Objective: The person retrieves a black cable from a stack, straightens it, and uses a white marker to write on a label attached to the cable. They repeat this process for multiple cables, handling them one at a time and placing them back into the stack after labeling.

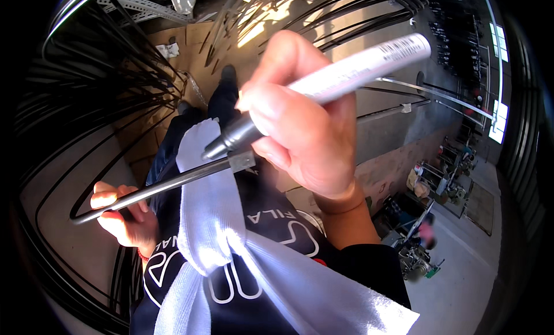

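Observation:
My right hand (300, 116) is closed around a thick marker pen (369, 70) with a white barrel and a black tapered front end. That end points down and left, close to a dark metal rod (167, 187); whether it touches the rod I cannot tell. Between the fingers and thumb of my left hand (128, 222), the rod is gripped near its bent left end. A small flat dark piece (242, 161) sits at its other end, just below the marker. Behind the rod, a pale knotted cloth (210, 214) hangs over my dark printed shirt.
Many long, thin black rods (86, 98) curve along the left side, and more rods (346, 18) lie at the top. Brown cardboard (196, 44) covers part of the floor. At the lower right stand machines (415, 260) with a person (427, 231) by them.

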`<state>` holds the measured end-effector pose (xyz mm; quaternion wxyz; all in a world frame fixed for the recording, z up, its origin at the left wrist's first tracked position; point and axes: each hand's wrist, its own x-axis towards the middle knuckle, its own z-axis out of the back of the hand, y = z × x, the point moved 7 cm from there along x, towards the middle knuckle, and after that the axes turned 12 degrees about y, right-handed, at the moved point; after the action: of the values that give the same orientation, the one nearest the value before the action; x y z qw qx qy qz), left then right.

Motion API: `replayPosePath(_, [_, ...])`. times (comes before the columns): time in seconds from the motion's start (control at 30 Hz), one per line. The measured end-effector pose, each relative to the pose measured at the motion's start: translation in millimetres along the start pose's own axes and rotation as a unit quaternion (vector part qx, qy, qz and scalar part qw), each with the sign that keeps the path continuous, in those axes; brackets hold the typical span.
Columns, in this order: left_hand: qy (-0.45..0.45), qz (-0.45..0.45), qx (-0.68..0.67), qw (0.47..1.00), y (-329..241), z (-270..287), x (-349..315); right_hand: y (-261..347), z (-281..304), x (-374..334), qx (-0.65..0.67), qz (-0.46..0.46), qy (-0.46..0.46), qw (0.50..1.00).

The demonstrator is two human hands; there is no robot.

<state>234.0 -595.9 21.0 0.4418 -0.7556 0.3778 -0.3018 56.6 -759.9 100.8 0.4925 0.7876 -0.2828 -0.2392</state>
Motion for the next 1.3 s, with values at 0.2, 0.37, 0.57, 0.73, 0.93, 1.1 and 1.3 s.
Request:
replayPosePath(0.2, [0.018,-0.005,-0.042,0.999,-4,-2,0,91,73,-118,-0.262,0.362,-0.248,0.86])
replayPosePath(0.37, [-0.032,0.014,-0.021,0.999,-9,-5,-2,95,104,-184,-0.563,0.29,-0.444,0.634])
replayPosePath(0.57, [0.004,0.014,-0.039,0.999,-10,-3,0,79,114,-165,-0.704,0.255,-0.362,0.555])
replayPosePath(0.73, [-0.031,0.013,-0.02,0.999,-11,-2,-1,65,136,-175,-0.71,0.213,-0.386,0.55])
replayPosePath(0.93, [-0.031,0.024,0.006,0.999,-13,-9,5,59,138,-168,-0.66,0.183,-0.407,0.604])
replayPosePath(1.1, [-0.035,0.032,0.021,0.999,-12,-12,7,51,136,-176,-0.596,0.259,-0.287,0.704])
replayPosePath(1.3, [-0.039,0.022,-0.011,0.999,-11,-3,4,35,97,-146,-0.52,0.295,-0.197,0.777])
